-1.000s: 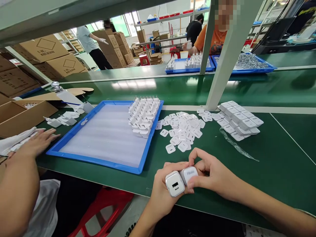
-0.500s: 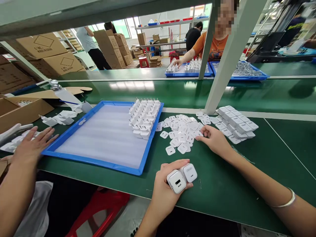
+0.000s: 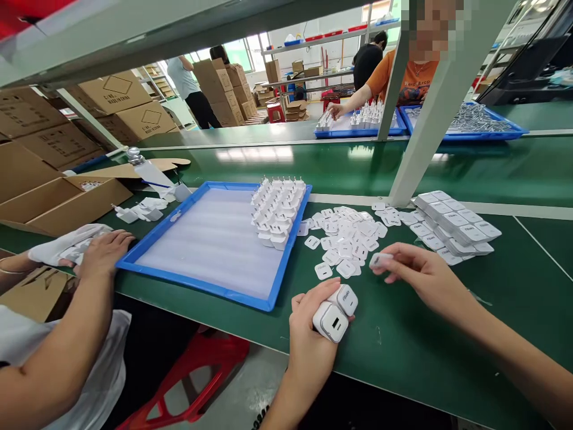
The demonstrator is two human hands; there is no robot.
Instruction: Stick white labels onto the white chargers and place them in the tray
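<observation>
Faceplate [image 3: 380, 261] lifted, pinched in right grip [image 3: 418, 270]

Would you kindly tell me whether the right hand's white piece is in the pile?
Out: the right hand holds the white piece in a pinch, to the right of the pile.

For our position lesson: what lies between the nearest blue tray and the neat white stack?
Loose flat white pieces, in the head view.

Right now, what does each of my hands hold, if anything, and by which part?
Your left hand holds two white charger blocks around their sides. Your right hand pinches a small white plate by one edge, between thumb and fingers.
</observation>
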